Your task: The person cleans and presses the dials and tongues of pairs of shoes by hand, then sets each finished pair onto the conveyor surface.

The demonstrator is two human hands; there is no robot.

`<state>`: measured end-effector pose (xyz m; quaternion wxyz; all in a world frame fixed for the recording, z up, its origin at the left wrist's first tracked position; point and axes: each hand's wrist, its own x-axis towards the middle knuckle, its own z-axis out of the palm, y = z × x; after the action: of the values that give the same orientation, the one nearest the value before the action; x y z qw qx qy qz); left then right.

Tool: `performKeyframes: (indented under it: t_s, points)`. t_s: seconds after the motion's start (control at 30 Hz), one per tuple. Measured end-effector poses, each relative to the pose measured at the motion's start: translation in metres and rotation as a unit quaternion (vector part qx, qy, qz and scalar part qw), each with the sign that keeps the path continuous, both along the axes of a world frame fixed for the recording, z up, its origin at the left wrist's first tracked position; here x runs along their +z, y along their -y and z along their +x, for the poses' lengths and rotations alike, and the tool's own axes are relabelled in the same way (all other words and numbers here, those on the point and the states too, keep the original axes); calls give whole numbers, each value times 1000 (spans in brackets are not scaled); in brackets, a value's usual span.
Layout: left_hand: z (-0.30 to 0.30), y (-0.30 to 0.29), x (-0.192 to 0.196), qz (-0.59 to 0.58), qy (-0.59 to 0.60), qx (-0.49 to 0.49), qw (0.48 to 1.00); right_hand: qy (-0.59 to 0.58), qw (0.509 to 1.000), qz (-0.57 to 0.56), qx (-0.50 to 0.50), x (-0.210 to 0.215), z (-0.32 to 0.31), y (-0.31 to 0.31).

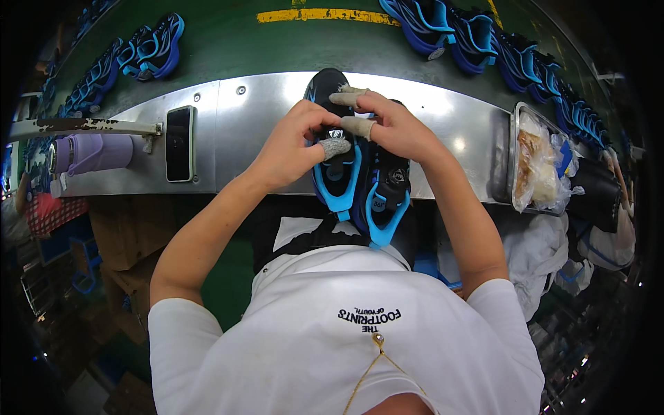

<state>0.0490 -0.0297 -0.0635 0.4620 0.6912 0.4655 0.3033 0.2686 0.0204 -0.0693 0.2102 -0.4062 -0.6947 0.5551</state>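
Two black sneakers with bright blue heel collars lie side by side at the bench's near edge, toes pointing away from me. My left hand (292, 143) is closed on the left sneaker (323, 90), its fingers curled at the tongue and a grey cover on the thumb. From the other side my right hand (402, 130) grips the same shoe's upper around the lacing, with pale covers on its thumb and a finger. My fingers partly hide that lacing area. Under my right wrist, the right sneaker (396, 178) sits untouched, its toe mostly hidden.
The metal bench (263, 97) borders a green surface (228, 41) holding rows of similar sneakers (477, 41). On the left are a phone (180, 144), a purple bottle (104, 152) and a worn metal bar (83, 127). A metal tray (516, 159) with plastic bags stands right.
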Motion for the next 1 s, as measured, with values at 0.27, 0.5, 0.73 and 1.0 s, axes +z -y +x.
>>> performKeyframes:
  t_s: [0.27,0.5,0.73,1.0]
  points:
    - [-4,-2,-1,-26,60,-41,997,-70,995,-72,-15,-2,3,-3]
    - [-11,-3,-7,-109,120,-62,985,-47,998,-46,18,1,-1,1]
    - [-4,9,-13,-22,39,-51,998,73,996,38,43,1,-16,14]
    - [15,60,38,189,-90,33,977,-73,983,-84,-148,7,30,12]
